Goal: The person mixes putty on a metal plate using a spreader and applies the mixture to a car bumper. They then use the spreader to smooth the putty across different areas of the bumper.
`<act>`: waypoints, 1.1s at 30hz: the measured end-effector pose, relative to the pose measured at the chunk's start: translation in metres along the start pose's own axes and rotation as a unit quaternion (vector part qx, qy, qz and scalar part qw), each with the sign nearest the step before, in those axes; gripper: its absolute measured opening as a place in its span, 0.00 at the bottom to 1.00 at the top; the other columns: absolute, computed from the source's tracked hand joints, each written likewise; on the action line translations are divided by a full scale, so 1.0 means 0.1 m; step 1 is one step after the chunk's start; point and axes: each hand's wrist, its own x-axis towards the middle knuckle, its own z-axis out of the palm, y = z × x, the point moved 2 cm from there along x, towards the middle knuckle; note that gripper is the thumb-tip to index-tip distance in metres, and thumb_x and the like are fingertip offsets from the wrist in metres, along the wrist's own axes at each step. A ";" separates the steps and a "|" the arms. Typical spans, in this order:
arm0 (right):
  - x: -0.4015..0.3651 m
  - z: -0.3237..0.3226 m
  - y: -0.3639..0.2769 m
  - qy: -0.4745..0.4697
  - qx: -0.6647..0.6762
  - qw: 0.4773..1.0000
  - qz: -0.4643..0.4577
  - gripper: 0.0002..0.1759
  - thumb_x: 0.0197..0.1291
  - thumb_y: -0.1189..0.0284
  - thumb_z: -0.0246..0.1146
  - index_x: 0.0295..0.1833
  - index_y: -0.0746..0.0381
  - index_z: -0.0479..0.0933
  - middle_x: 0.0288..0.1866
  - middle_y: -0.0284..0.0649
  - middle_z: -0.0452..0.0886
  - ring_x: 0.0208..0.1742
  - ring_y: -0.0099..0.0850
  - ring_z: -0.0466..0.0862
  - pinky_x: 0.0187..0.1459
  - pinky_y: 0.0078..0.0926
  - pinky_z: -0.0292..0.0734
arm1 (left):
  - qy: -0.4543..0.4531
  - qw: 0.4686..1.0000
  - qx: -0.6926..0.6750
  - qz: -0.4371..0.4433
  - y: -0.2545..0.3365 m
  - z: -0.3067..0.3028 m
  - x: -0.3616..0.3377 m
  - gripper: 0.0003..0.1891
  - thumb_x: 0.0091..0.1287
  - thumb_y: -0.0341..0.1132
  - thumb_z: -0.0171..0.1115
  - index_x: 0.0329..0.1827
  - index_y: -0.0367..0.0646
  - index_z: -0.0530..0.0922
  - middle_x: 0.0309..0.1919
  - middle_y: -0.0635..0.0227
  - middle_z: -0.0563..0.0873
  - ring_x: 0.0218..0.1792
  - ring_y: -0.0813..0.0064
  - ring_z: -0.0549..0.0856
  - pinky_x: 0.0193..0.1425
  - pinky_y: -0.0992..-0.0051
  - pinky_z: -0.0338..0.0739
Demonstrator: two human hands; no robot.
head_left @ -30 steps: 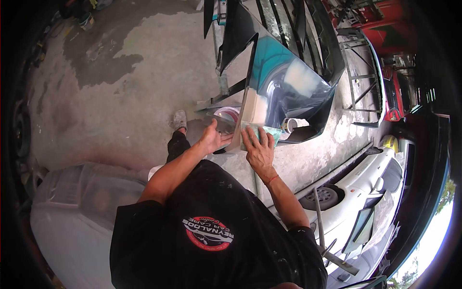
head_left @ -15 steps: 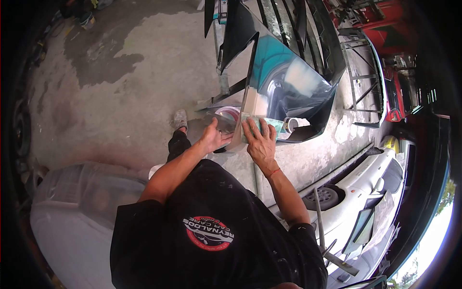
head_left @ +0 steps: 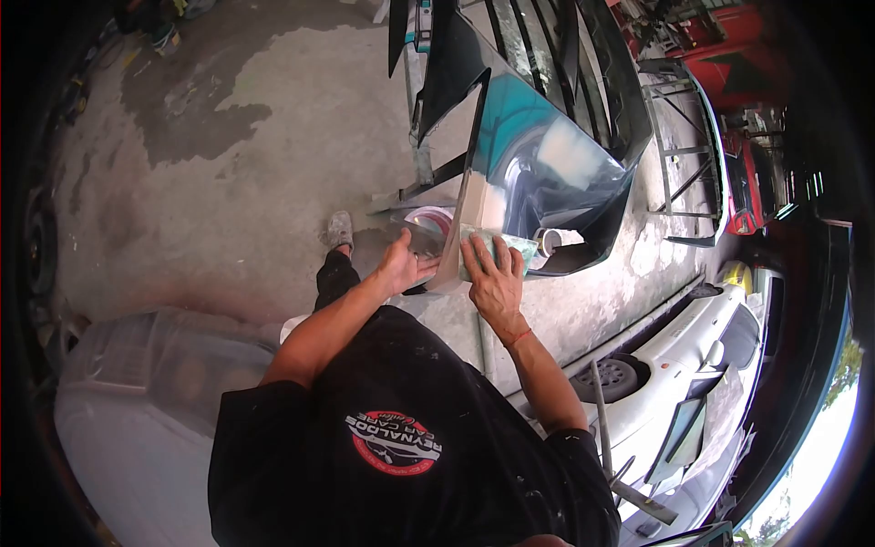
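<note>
A car bumper, part teal, part dark, with beige and whitish patches, lies tilted before me. My right hand presses a pale green sheet of sandpaper flat against the bumper's near corner. Its fingers lie over the sheet, holding it there. To the left, my left hand rests at the bumper's near edge, thumb raised and fingers stretched out; the fingertips are partly hidden along the edge. Under the corner, a roundish pink and white item shows beside my left hand.
Black slatted parts extend behind the bumper. A metal stand is at the right. A white car is parked lower right, and a plastic-covered vehicle is lower left. Concrete floor spreads at the left.
My right hand and the sandpaper have shifted very slightly down on the bumper's corner. My left hand stays in nearly the same place.
</note>
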 end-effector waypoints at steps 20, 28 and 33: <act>0.15 -0.01 0.03 0.018 -0.012 1.000 -0.001 0.36 0.50 0.79 0.62 0.69 0.52 0.73 0.71 0.34 0.72 0.70 0.46 0.69 0.69 0.49 0.59 | -0.005 1.000 -0.006 -0.006 0.01 -0.01 0.01 0.38 0.78 0.63 0.29 0.76 0.39 0.57 0.72 0.50 0.69 0.71 0.49 0.71 0.78 0.53 0.60; 0.33 -0.12 0.07 0.030 -0.011 0.999 0.003 0.35 0.51 0.78 0.61 0.70 0.52 0.73 0.71 0.34 0.73 0.70 0.45 0.69 0.69 0.48 0.59 | -0.009 1.000 -0.014 -0.003 0.02 0.04 -0.03 0.38 0.78 0.63 0.28 0.76 0.39 0.58 0.71 0.50 0.70 0.70 0.49 0.72 0.78 0.53 0.61; 0.18 -0.06 0.05 -0.004 -0.022 1.000 -0.019 0.36 0.50 0.78 0.60 0.70 0.53 0.73 0.71 0.34 0.73 0.70 0.46 0.69 0.70 0.49 0.58 | -0.007 1.000 -0.003 0.006 0.00 0.01 -0.01 0.39 0.77 0.65 0.34 0.76 0.41 0.58 0.70 0.51 0.71 0.70 0.49 0.72 0.78 0.51 0.60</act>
